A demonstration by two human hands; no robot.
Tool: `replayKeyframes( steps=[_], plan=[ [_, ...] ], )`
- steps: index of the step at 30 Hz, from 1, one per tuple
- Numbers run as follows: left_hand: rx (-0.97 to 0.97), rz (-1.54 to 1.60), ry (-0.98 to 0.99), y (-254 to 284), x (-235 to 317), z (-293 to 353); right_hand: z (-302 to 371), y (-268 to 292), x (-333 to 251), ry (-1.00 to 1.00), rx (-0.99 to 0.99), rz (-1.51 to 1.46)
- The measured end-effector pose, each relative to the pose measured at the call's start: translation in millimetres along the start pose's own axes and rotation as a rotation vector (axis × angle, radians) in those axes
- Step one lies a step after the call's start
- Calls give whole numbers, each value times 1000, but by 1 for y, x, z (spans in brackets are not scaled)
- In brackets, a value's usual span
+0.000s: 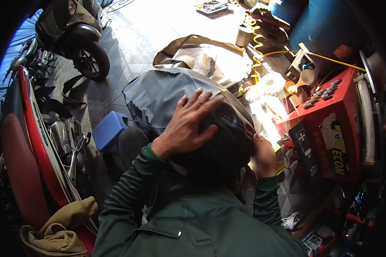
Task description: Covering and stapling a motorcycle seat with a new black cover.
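dark grey, leather-like material with stitched seams makes up the rounded cover (228,130) right in front of the person, at the lap; what bears it underneath is hidden. the left hand (185,122) lies palm down over the middle of this cover, its fingers lightly spread and slightly blurred, the thumb well apart from them, with nothing between them. the right hand (266,157) is at the cover's right edge, fingertips touching the rim; it is blurred and partly turned away, so i cannot tell whether they pinch the material or only rest there.

just past the cover's far edge lies a pale, worn piece of material (218,60) with a dark border, on the grey tiled floor (126,62). near the cover's left edge stands a blue plastic stool (108,132). toward the floor's left edge is a red motorbike (36,132) with a tan cloth (62,229) at its near end, and beyond it a scooter (79,36).

to the right is a red cabinet (345,111), dark cylindrical pieces (324,94) lined up on its top. a yellow coiled hose (257,45) hangs past the cabinet's far left corner.
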State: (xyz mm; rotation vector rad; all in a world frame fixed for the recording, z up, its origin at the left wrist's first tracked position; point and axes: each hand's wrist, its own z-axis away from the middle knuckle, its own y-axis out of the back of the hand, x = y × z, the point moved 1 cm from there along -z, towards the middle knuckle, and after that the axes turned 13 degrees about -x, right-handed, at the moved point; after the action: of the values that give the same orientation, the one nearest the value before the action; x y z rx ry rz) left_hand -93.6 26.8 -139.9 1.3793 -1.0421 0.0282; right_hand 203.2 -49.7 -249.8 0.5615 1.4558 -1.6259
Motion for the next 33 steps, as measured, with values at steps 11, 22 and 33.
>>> replayKeyframes(
  steps=[11,22,33],
  plan=[
    [-171,-130,146,-11,5,0,-3,13,29,-71,120,-413],
    [-163,-124,139,-15,7,-18,32,15,14,-80,50,-154],
    [-46,-96,-24,-12,-4,-9,14,5,51,95,-31,-725]
  ],
)
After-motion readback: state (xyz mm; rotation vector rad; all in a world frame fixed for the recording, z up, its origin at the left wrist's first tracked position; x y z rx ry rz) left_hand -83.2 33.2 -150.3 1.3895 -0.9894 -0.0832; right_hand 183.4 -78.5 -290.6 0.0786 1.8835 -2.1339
